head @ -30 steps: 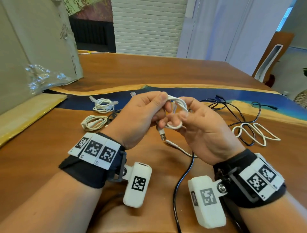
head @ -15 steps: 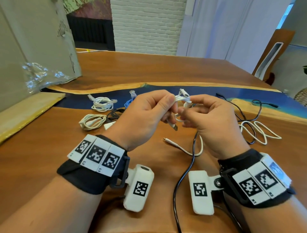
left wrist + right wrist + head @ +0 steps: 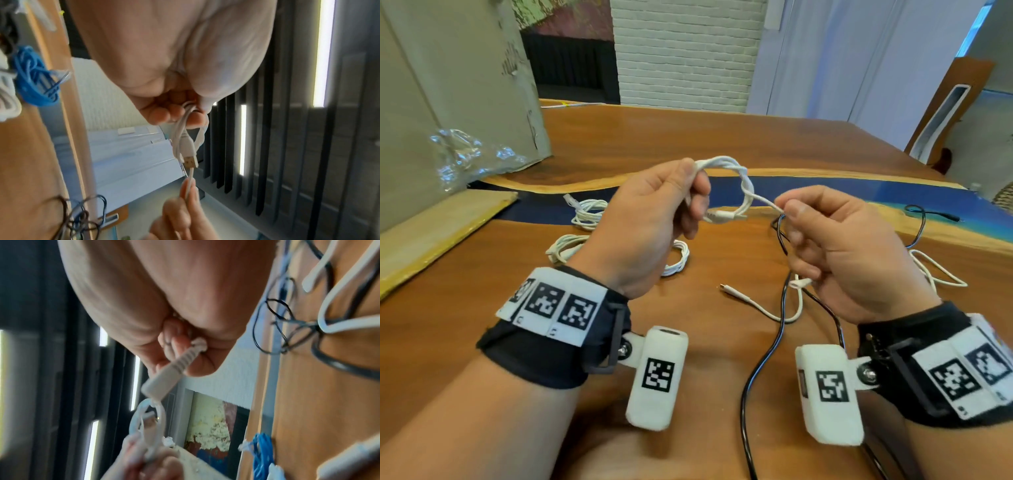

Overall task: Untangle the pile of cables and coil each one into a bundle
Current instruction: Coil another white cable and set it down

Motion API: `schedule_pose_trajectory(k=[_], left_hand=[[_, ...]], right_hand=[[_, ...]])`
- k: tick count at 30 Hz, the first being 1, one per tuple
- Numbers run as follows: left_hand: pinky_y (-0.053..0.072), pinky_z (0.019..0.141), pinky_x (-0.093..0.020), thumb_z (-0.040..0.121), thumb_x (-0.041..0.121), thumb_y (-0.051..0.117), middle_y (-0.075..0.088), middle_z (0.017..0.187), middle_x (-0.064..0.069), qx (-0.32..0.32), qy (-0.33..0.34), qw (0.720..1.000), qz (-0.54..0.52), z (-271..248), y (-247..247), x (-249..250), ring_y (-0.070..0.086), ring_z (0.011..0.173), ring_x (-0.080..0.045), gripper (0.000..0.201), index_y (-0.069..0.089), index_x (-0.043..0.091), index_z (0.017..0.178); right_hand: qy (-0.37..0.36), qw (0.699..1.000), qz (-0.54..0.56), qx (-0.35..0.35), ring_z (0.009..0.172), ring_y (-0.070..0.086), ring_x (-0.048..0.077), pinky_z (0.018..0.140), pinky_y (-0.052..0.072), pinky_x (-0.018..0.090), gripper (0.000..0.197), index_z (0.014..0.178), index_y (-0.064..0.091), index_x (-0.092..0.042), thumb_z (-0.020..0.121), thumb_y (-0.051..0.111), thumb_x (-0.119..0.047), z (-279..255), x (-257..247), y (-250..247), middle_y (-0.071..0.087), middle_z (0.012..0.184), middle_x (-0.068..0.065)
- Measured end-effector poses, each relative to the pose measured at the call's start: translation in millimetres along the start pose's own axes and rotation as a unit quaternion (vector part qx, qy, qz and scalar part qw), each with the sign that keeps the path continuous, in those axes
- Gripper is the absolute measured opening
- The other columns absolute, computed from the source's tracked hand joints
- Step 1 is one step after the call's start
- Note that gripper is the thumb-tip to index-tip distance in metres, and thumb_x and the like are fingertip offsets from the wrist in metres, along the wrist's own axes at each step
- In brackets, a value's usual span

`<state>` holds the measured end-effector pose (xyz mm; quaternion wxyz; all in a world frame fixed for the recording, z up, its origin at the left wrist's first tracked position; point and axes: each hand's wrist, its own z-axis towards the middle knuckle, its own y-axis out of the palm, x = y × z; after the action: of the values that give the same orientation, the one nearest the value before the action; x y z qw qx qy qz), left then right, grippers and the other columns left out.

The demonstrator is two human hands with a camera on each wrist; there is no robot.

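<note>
My left hand (image 3: 697,186) holds a small coil of white cable (image 3: 726,164) up above the wooden table (image 3: 482,308), thumb and fingers curled round its left side. The cable's tail winds round the coil and runs right to my right hand (image 3: 787,210), which pinches it taut. A white plug (image 3: 802,283) sticks out below that hand's curled fingers; in the right wrist view the same plug (image 3: 164,379) lies in the palm. In the left wrist view a USB plug (image 3: 190,160) hangs from the coil under my left hand (image 3: 180,113).
Three coiled white bundles (image 3: 589,212) (image 3: 565,246) (image 3: 678,260) lie at the left, and a blue bundle (image 3: 33,84) is nearby. A loose white cable (image 3: 760,305), black cables (image 3: 780,329) and another white cable (image 3: 935,270) lie under and right of my hands. A cardboard box (image 3: 448,102) stands far left.
Both hands have risen and moved apart. My right hand has drawn the tail out to the right, and the coil now shows the tail wound round it.
</note>
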<state>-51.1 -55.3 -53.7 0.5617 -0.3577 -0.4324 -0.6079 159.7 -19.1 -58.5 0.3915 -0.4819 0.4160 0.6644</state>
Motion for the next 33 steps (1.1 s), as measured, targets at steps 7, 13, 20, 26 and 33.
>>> schedule_pose_trajectory(k=[7, 13, 20, 26, 33], left_hand=[[0.048, 0.060, -0.024, 0.107, 0.031, 0.037, 0.056, 0.070, 0.000, -0.042, -0.056, 0.977, -0.203, -2.9, 11.4, 3.4, 0.048, 0.060, -0.013, 0.032, 0.058, 0.015, 0.088], [0.055, 0.067, -0.027, 0.100, 0.032, 0.043, 0.063, 0.080, -0.003, -0.081, -0.070, 0.969, -0.221, -5.4, 17.1, -2.8, 0.057, 0.069, -0.015, 0.027, 0.058, 0.014, 0.088], [0.056, 0.071, -0.028, 0.109, 0.021, 0.035, 0.065, 0.085, -0.008, -0.081, -0.064, 0.985, -0.135, -8.9, 22.6, -7.4, 0.056, 0.074, -0.017, 0.030, 0.056, 0.006, 0.093], [0.055, 0.067, -0.027, 0.108, 0.020, 0.040, 0.066, 0.082, -0.006, -0.035, -0.073, 0.990, -0.116, -7.5, 24.9, -9.0, 0.058, 0.072, -0.016, 0.029, 0.062, 0.008, 0.094], [0.055, 0.056, -0.024, 0.106, 0.016, 0.050, 0.070, 0.078, -0.006, 0.047, -0.126, 0.982, -0.129, -5.7, 26.6, -11.2, 0.060, 0.058, -0.012, 0.018, 0.066, 0.009, 0.108]], right_hand=[[-0.062, 0.983, -0.170, -0.016, 0.092, 0.076, 0.019, 0.088, 0.060, 0.033, 0.016, 0.097, 0.076, -0.012, 0.097, 0.063, -0.003, -2.8, 7.8, 9.2, 0.079, 0.093, 0.010], [-0.080, 0.992, -0.097, 0.028, 0.081, 0.072, 0.019, 0.075, 0.059, 0.032, 0.014, 0.097, 0.078, -0.015, 0.095, 0.066, -0.007, -2.1, 16.7, 19.9, 0.077, 0.084, 0.006], [-0.013, 0.991, 0.134, -0.010, 0.084, 0.071, 0.022, 0.076, 0.059, 0.027, 0.028, 0.110, 0.069, 0.006, 0.084, 0.059, 0.003, -7.8, 10.7, 28.3, 0.072, 0.096, 0.017], [-0.070, 0.995, 0.020, 0.063, 0.086, 0.074, 0.020, 0.074, 0.055, 0.033, 0.037, 0.122, 0.066, -0.013, 0.086, 0.074, -0.010, -8.4, 13.0, 30.8, 0.078, 0.091, 0.006], [-0.129, 0.989, 0.012, 0.075, 0.083, 0.075, 0.013, 0.069, 0.053, 0.017, 0.050, 0.133, 0.057, -0.014, 0.087, 0.073, -0.001, -9.7, 15.3, 44.0, 0.080, 0.088, 0.008]])
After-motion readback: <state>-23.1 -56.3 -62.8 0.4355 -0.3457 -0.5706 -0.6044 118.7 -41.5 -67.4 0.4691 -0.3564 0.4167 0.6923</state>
